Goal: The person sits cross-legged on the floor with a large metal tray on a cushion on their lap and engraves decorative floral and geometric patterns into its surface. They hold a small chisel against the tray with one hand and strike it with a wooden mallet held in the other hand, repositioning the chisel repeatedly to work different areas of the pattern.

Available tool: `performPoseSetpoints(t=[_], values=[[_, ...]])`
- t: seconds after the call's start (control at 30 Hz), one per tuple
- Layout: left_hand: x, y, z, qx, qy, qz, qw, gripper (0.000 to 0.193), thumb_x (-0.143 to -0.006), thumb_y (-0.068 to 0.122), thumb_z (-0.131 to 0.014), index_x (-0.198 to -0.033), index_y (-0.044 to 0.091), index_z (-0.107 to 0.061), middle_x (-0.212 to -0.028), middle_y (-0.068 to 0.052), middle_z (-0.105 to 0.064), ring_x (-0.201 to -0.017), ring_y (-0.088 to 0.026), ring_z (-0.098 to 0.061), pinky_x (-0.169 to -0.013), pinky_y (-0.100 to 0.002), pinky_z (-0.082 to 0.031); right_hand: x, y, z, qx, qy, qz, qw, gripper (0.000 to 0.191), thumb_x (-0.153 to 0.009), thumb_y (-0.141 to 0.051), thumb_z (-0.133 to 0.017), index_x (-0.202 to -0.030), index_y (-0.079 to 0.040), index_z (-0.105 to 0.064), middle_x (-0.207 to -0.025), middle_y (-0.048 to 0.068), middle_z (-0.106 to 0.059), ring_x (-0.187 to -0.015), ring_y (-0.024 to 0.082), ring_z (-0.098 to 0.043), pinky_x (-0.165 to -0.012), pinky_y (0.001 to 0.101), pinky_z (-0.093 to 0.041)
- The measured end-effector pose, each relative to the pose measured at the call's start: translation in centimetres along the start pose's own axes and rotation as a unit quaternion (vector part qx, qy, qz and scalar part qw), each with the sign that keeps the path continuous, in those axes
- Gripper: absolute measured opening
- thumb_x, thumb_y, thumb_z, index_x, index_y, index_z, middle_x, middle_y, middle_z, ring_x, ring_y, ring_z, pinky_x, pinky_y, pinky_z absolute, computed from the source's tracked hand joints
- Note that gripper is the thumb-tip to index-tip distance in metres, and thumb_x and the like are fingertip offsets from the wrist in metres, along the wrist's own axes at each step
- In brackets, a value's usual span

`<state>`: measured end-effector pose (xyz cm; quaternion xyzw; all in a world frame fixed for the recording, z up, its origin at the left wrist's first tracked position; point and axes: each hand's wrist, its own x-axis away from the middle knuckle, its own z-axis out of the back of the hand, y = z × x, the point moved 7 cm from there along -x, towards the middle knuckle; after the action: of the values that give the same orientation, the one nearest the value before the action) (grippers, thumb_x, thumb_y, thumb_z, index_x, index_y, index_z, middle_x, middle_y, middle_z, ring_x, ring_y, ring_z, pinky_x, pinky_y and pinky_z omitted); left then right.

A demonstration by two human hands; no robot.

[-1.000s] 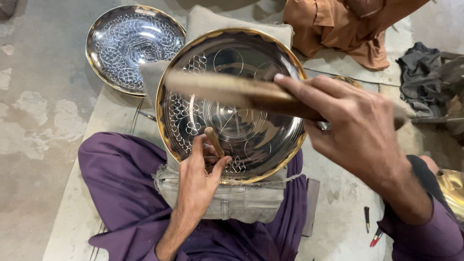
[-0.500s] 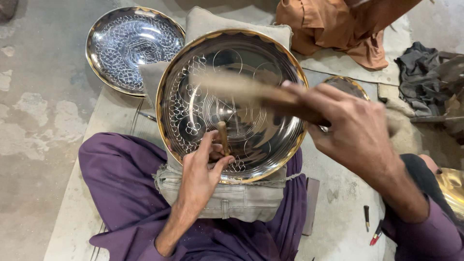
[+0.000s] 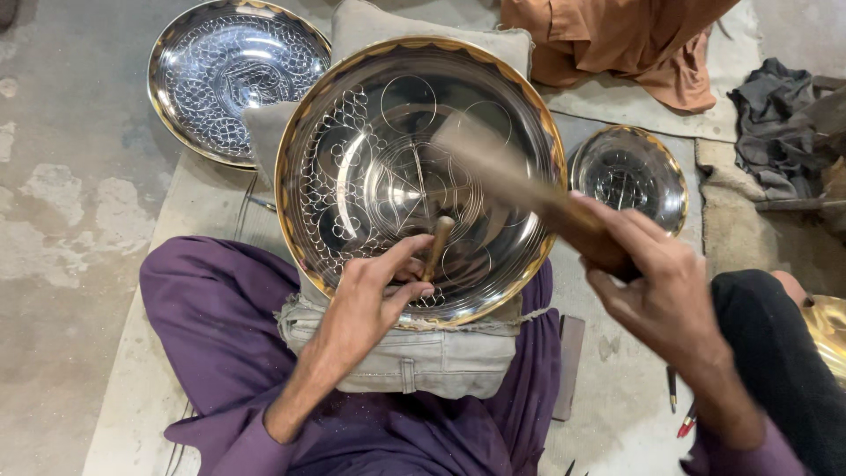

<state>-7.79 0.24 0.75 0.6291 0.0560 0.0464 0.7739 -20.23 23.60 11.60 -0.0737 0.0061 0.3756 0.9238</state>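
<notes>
My left hand pinches a short punch, tip on the big bowl propped on a pad over my lap. My right hand grips a mallet, blurred above the punch. A crooked blow could skid the punch, scar the pattern, or catch my fingers. Beyond my hands, on the concrete floor, lie a finished bowl, a small bowl and cloths.

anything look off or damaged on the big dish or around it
Nothing stands out. The large dish rests tilted on a cushion, seemingly on purpose. The left hand holds a small punch against it; the right hand grips a blurred wooden mallet.
</notes>
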Motion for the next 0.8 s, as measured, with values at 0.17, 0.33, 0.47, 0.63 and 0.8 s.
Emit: performPoseSetpoints(t=[0.17,0.33,0.47,0.63,0.8], values=[[-1.3,0.9,-0.6,-0.033,-0.089,-0.044,0.994,0.057,-0.086,0.005,-0.074,-0.141,0.010,-0.057,-0.103,-0.015,-0.079,-0.096,-0.023,-0.079,-0.083,-0.039,-0.063,3.8,1.2,-2.2,0.009,0.013,-0.030,0.999,0.071,-0.075,-0.010,-0.080,-0.141,-0.026,-0.061,-0.112,0.006,-0.076,-0.073,0.018,-0.072,-0.069,0.0328,-0.062],[-1.9,1.3,-1.3,-0.081,-0.189,-0.040,0.978,0.058,-0.086,0.006,-0.073,-0.141,0.014,-0.057,-0.097,-0.010,-0.079,-0.083,-0.022,-0.079,-0.076,-0.039,-0.062,8.8,1.9,-5.4,-0.067,0.074,-0.118,0.988,0.071,-0.078,-0.003,-0.079,-0.144,-0.021,-0.058,-0.107,0.007,-0.076,-0.080,0.022,-0.073,-0.075,0.0359,-0.062],[-2.4,2.1,-1.7,-0.091,-0.257,-0.119,0.955,0.059,-0.083,0.003,-0.076,-0.139,0.012,-0.059,-0.097,-0.010,-0.078,-0.085,-0.026,-0.076,-0.078,-0.043,-0.059,12.7,1.8,-7.7,-0.330,0.258,-0.155,0.895,0.072,-0.089,0.002,-0.075,-0.154,-0.019,-0.053,-0.115,0.011,-0.071,-0.105,0.022,-0.070,-0.095,0.0355,-0.059],[-2.1,2.8,-1.5,-0.135,-0.189,-0.250,0.940,0.063,-0.080,-0.009,-0.067,-0.139,0.012,-0.060,-0.116,-0.009,-0.079,-0.092,-0.023,-0.078,-0.084,-0.041,-0.061,15.8,1.9,-10.7,-0.183,0.151,-0.204,0.950,0.069,-0.074,0.006,-0.075,-0.141,-0.008,-0.060,-0.103,0.013,-0.074,-0.091,0.018,-0.072,-0.083,0.0315,-0.059],[-3.3,0.0,0.0,-0.038,-0.132,-0.087,0.987,0.054,-0.088,0.012,-0.074,-0.140,0.013,-0.056,-0.100,-0.009,-0.078,-0.087,-0.018,-0.079,-0.077,-0.032,-0.069,18.4,2.8,-13.1,-0.450,0.262,-0.226,0.823,0.038,-0.086,0.004,-0.075,-0.120,-0.004,-0.059,-0.103,0.011,-0.069,-0.100,0.017,-0.068,-0.092,0.0332,-0.060]])
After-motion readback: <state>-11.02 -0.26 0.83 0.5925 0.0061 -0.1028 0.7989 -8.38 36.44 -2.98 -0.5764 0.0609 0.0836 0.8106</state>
